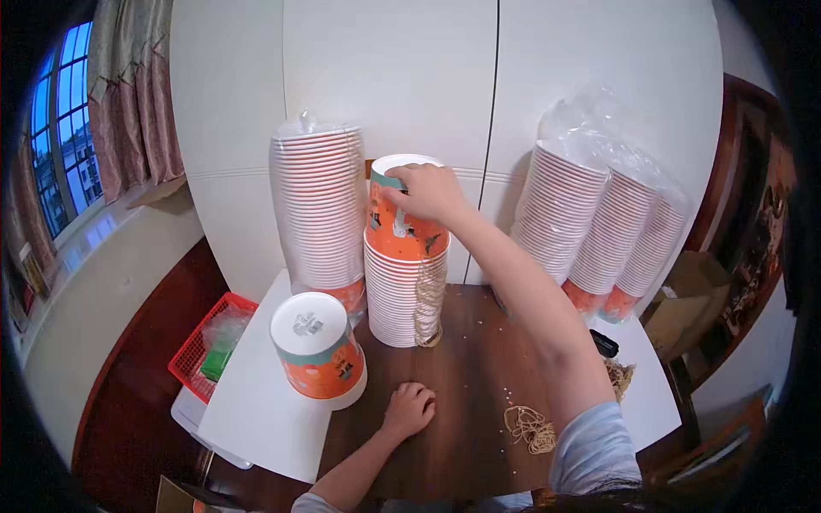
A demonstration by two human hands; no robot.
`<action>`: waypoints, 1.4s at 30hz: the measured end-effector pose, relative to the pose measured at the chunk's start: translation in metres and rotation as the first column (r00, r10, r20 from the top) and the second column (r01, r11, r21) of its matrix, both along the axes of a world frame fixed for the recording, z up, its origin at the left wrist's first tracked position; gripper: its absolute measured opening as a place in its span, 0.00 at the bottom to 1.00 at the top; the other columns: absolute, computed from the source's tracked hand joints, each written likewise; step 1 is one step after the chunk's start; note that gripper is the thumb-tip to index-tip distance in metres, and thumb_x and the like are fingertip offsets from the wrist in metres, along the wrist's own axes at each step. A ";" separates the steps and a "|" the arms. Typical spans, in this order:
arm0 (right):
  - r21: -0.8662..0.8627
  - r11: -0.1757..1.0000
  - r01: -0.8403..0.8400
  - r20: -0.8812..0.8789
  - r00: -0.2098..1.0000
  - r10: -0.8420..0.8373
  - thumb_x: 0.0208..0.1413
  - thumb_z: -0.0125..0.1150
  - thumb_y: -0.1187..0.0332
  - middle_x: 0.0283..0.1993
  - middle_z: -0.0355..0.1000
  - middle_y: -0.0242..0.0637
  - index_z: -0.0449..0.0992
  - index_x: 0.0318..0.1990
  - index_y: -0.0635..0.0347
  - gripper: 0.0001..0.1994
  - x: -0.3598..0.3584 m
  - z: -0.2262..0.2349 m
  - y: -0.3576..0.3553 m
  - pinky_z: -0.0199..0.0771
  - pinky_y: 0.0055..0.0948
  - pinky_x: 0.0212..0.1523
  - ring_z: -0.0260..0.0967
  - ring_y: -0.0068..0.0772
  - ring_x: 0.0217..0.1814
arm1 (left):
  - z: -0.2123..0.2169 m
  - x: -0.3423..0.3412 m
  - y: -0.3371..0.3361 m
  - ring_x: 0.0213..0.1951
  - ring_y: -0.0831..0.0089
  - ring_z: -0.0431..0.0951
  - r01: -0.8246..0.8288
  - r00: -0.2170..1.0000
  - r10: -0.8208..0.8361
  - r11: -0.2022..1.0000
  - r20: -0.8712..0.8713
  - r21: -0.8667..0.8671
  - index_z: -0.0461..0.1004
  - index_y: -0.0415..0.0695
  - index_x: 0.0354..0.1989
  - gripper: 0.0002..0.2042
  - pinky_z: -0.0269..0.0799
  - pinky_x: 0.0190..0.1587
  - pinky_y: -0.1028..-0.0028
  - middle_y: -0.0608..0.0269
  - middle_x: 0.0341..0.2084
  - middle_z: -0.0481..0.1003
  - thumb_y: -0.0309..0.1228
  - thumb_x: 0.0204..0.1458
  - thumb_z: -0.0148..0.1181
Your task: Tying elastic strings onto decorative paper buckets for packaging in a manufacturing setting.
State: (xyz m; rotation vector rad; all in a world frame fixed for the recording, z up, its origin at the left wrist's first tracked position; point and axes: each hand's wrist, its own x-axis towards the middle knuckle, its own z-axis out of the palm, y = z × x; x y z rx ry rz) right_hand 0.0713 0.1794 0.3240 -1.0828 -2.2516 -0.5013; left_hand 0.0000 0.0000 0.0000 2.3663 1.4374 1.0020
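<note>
- The right hand point(428, 192) is just above the centre of the frame, with its fingers closed around the upper part of an orange paper cup point(398, 218); the grip holds the cup near its white base, which faces up.
- This cup sits upside down as the top piece of a short stack of cups point(398, 291), which stands on the brown table point(466, 402) in the middle of the frame.
- A bunch of rubber bands point(429, 303) hangs down the right side of this stack and reaches near the table.
- The left hand point(409, 409) is in the lower centre; it rests on the table as a loose fist and holds nothing that I can see.
- Just left of the left hand, a small stack of upside-down orange cups point(318, 355) stands at the edge between the brown table and a white board point(256, 410).
- Behind it, in the upper centre left, a tall stack of cups in clear plastic wrap point(318, 214) stands beside the short stack.
- In the upper right, several wrapped stacks point(599, 231) lean against the white wall.
- A loose pile of rubber bands point(530, 427) lies on the table in the lower right, near the right sleeve.
- A red basket point(201, 346) is on the left, below the table.
</note>
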 end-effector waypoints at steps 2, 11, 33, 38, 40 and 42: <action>0.031 0.999 0.008 -0.005 1.000 -0.008 0.46 0.49 0.51 0.37 0.73 0.35 0.74 0.42 0.47 0.19 0.000 -0.002 0.000 0.69 0.36 0.36 0.70 0.36 0.37 | 0.000 0.000 -0.001 0.42 0.60 0.66 0.002 1.000 -0.002 1.000 0.001 0.004 0.72 0.45 0.32 0.09 0.64 0.43 0.63 0.60 0.35 0.67 0.31 0.40 0.58; 0.062 0.998 -0.018 -0.070 0.997 0.022 0.44 0.50 0.51 0.31 0.73 0.33 0.75 0.38 0.48 0.17 -0.004 -0.008 0.006 0.65 0.41 0.37 0.71 0.35 0.34 | 0.003 -0.002 0.001 0.41 0.63 0.66 -0.024 1.000 0.024 0.999 -0.018 0.031 0.70 0.47 0.30 0.08 0.63 0.42 0.64 0.64 0.33 0.67 0.31 0.40 0.57; 0.165 -0.047 -0.985 -0.826 -0.164 0.539 0.48 0.52 0.75 0.19 0.61 0.35 0.67 0.22 0.62 0.05 0.115 -0.096 -0.301 0.57 0.39 0.31 0.58 0.32 0.20 | 0.011 -0.001 -0.005 0.40 0.58 0.67 -0.016 1.000 0.017 0.998 -0.009 0.056 0.71 0.42 0.30 0.08 0.63 0.43 0.64 0.56 0.33 0.69 0.28 0.39 0.57; 0.469 0.070 -0.881 -0.731 -0.342 0.590 0.45 0.55 0.73 0.19 0.67 0.31 0.69 0.25 0.56 0.02 0.121 -0.077 -0.306 0.59 0.28 0.31 0.63 0.29 0.18 | 0.075 0.001 -0.022 0.38 0.59 0.68 -0.099 0.992 0.118 0.945 -0.042 0.311 0.70 0.44 0.31 0.10 0.63 0.40 0.63 0.58 0.31 0.68 0.26 0.36 0.58; 0.457 0.072 -0.886 -0.748 -0.339 0.570 0.45 0.55 0.73 0.19 0.66 0.31 0.69 0.25 0.57 0.02 0.124 -0.079 -0.305 0.58 0.29 0.31 0.63 0.29 0.18 | 0.107 -0.007 -0.026 0.39 0.59 0.67 -0.193 0.968 0.244 0.868 -0.054 0.456 0.69 0.44 0.32 0.12 0.61 0.42 0.61 0.59 0.32 0.67 0.26 0.36 0.58; 0.449 0.042 -0.892 -0.765 -0.360 0.534 0.45 0.55 0.73 0.19 0.66 0.31 0.69 0.25 0.57 0.02 0.125 -0.083 -0.306 0.58 0.30 0.31 0.63 0.30 0.18 | 0.137 -0.032 -0.035 0.43 0.59 0.66 -0.344 0.884 0.461 0.755 -0.079 0.559 0.68 0.44 0.34 0.13 0.56 0.46 0.58 0.58 0.36 0.66 0.27 0.36 0.58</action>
